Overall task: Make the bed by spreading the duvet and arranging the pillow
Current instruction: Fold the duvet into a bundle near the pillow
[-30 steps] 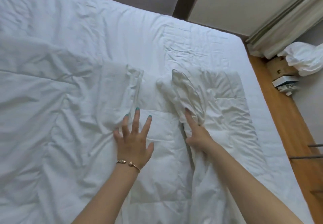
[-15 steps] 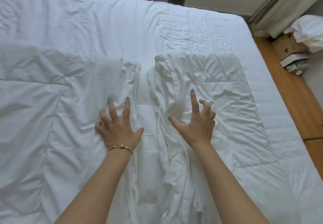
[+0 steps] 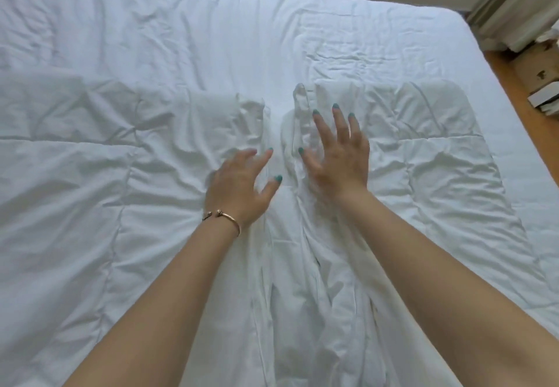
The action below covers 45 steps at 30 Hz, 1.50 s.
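**Both hands spread over a bunched white duvet**

The bed [image 3: 211, 17] fills nearly the whole frame, its white sheet bare and lightly creased along the top and down the right side. The duvet [image 3: 90, 205], also white and quilted, covers the left, centre and lower part of the frame; its upper edge runs roughly level across the middle, and its right edge slants down toward the lower right. Down the centre of the frame the duvet is gathered into long ridges and folds, with a narrow gap of flatter cloth between two raised bunches just above the hands. No pillow can be made out.

At the upper right, beyond the bed's corner, lie a strip of wooden floor [image 3: 520, 90], a pale curtain [image 3: 514, 2] and some boxes [image 3: 544, 84] at the frame's edge.

The left hand [image 3: 239, 187] is at centre frame, palm down on the duvet, its grip spread and pinching nothing; a gold bracelet [image 3: 225, 219] circles the wrist. The right hand [image 3: 338, 157] is just beside it, slightly higher in the frame, palm down on the right-hand bunch, fingers straight and fanned apart, holding nothing. It is somewhat blurred. The nails on both hands are painted teal.
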Each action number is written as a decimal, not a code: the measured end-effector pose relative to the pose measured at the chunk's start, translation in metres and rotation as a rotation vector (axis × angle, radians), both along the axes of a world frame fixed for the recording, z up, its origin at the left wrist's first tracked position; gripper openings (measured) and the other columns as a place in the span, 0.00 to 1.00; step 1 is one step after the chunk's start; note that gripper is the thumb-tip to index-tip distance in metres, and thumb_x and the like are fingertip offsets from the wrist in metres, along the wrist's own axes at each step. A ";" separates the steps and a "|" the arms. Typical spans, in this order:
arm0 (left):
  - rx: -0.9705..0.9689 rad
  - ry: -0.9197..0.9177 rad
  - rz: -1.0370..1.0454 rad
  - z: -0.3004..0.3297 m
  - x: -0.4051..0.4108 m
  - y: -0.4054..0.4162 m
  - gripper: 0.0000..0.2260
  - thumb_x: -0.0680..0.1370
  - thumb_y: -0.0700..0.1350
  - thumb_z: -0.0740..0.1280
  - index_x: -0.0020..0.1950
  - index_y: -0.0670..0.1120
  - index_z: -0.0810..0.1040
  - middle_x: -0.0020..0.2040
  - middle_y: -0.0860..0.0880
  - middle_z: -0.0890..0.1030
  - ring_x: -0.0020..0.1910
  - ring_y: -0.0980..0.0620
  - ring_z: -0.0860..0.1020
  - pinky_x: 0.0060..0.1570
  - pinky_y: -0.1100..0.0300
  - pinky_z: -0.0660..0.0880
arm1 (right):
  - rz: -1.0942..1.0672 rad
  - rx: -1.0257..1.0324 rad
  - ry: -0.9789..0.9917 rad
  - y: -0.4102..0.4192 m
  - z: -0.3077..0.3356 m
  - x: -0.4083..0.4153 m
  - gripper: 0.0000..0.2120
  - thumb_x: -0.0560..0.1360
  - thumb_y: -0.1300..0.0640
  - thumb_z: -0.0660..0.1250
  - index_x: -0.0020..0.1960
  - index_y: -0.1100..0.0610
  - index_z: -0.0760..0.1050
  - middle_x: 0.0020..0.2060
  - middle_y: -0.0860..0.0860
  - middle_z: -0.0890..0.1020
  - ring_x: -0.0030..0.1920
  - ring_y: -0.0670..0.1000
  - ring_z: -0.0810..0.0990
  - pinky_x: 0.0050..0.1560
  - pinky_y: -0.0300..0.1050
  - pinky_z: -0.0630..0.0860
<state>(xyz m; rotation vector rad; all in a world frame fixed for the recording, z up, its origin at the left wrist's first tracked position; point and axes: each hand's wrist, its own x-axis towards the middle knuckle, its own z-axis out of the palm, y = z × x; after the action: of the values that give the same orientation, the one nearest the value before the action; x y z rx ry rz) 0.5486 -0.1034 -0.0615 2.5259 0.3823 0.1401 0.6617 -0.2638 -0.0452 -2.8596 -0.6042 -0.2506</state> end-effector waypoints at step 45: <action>-0.089 0.456 0.431 0.016 -0.185 -0.224 0.24 0.79 0.58 0.53 0.73 0.50 0.68 0.79 0.50 0.51 0.77 0.45 0.48 0.74 0.42 0.51 | 0.315 0.049 1.178 -0.184 0.033 -0.255 0.18 0.79 0.55 0.59 0.64 0.39 0.75 0.74 0.42 0.63 0.78 0.54 0.44 0.76 0.54 0.39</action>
<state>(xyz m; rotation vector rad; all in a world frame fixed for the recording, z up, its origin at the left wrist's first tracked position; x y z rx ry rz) 0.3637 -0.3272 -0.0454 2.3361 1.0852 -0.2898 0.4071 -0.4476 -0.0123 -2.2214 -0.6922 1.3108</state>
